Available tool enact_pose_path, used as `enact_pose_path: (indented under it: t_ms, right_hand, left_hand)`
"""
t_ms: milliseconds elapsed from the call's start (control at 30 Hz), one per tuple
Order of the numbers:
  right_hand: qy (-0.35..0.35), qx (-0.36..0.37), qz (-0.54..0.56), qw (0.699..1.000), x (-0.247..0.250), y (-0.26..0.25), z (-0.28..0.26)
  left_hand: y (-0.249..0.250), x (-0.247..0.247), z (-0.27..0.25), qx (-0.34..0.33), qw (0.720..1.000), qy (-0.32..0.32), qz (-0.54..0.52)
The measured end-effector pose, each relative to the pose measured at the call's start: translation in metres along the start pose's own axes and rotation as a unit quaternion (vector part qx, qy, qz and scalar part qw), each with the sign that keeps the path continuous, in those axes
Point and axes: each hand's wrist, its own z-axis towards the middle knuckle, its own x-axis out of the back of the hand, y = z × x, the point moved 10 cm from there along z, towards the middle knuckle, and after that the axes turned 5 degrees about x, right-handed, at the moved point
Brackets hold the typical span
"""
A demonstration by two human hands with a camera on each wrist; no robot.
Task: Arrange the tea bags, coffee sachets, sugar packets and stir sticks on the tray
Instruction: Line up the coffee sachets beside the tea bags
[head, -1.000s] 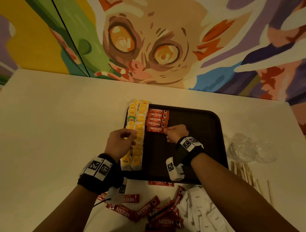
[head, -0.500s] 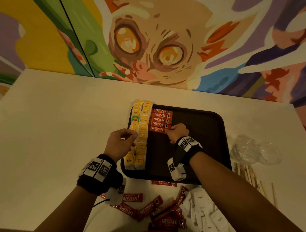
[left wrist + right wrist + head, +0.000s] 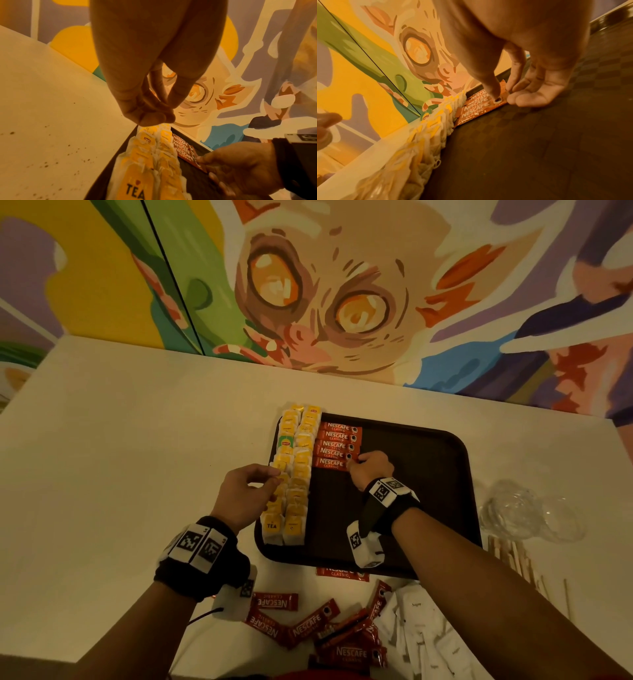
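Note:
A dark tray (image 3: 421, 474) lies on the table. Two columns of yellow tea bags (image 3: 295, 474) fill its left side. Beside them is a short row of red coffee sachets (image 3: 337, 445). My right hand (image 3: 356, 462) pinches the right end of the nearest sachet (image 3: 481, 108), thumb on top and fingers curled beside it. My left hand (image 3: 275, 477) is at the outer edge of the left tea bag column (image 3: 145, 151), its thumb and fingertips pinched together on a tea bag's edge.
Loose coffee sachets (image 3: 308, 625) and white sugar packets (image 3: 421, 631) lie on the table in front of the tray. One sachet (image 3: 342, 573) pokes out at the tray's front edge. Wooden stir sticks (image 3: 513, 559) and clear plastic (image 3: 524, 511) lie to the right. A painted wall stands behind.
The right hand has shifted slightly up towards the sachet row with the nearest sachet. The left hand stays at the tea bags.

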Motion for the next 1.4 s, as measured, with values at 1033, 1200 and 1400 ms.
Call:
enact_pose_path:
  t_ms: [1033, 1200, 1400]
  right_hand:
    - [-0.317, 0.343, -0.361, 0.807, -0.079, 0.095, -0.202]
    - [-0.285, 0.345, -0.34, 0.827, -0.077, 0.087, -0.193]
    - [-0.261, 0.325, -0.251, 0.874, -0.066, 0.082, -0.188]
  left_hand:
    - [-0.104, -0.053, -0.112, -0.193, 0.861, -0.184, 0.433]
    - [-0.103, -0.068, -0.11, -0.2, 0.835, -0.16, 0.488]
    - [-0.101, -0.068, -0.109, -0.16, 0.851, -0.167, 0.472]
